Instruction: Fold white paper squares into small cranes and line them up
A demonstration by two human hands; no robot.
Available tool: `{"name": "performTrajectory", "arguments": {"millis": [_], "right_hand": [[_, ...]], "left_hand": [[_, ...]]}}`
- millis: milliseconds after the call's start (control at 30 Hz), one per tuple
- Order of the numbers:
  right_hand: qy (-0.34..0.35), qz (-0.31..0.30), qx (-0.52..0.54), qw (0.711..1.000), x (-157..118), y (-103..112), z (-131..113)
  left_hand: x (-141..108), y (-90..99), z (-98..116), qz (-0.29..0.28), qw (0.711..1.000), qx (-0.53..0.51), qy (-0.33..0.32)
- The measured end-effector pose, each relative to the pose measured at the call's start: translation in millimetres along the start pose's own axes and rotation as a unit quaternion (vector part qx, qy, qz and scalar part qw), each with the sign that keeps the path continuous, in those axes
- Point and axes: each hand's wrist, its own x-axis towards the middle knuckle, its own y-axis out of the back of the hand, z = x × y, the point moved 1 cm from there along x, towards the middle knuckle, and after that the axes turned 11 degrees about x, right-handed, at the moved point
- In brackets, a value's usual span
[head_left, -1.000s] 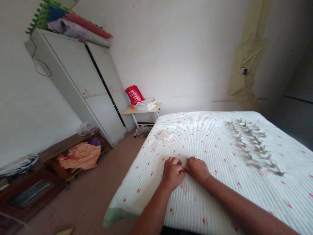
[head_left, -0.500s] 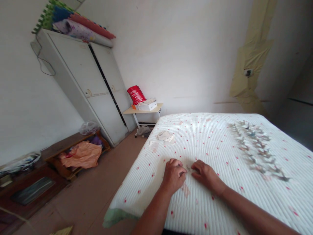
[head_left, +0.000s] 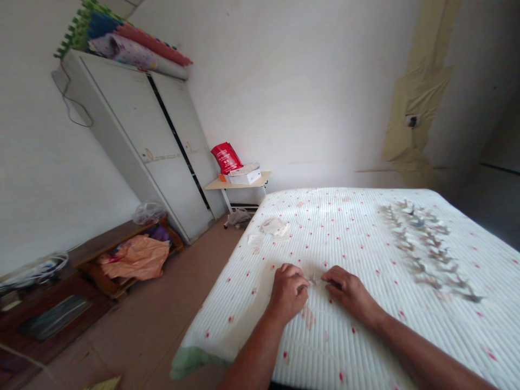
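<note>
My left hand (head_left: pixel 287 292) rests at the near middle of the bed, with thumb and fingers closed on one side of a small folded paper piece (head_left: pixel 313 279). My right hand (head_left: pixel 345 290) lies just to the right of that piece. Its fingers are curled together, and anything between their tips is too small to make out. Farther right, several small folded paper birds (head_left: pixel 436 252) stand in rows on the quilt, somewhat blurred. Loose paper pieces (head_left: pixel 274 226) are piled to the left beyond my hands.
The bed's white quilt (head_left: pixel 325 216) has red dots and ridges. Beyond its left edge are a small table (head_left: pixel 260 177) with a red bag and white box, a grey cabinet (head_left: pixel 134 130), and a low wooden cabinet (head_left: pixel 52 314) with an orange bag (head_left: pixel 136 257).
My right hand has shifted slightly to the right, away from the left. More of the small folded paper now shows between the hands. My left hand has barely moved.
</note>
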Motion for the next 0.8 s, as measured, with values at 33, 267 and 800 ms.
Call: {"name": "performTrajectory", "arguments": {"millis": [33, 267, 800], "right_hand": [[-0.001, 0.003, 0.000, 1.000, 0, 0, 1], [-0.010, -0.003, -0.015, 1.000, 2, -4, 2], [0.001, -0.046, -0.093, 0.995, 8, -11, 1]], "left_hand": [[0, -0.4, 0, 0.000, 1.000, 0.001, 0.000], [2, -1.5, -1, 0.001, 1.000, 0.000, -0.001], [1, 0.8, 1, -0.014, 0.999, 0.025, -0.021]]}}
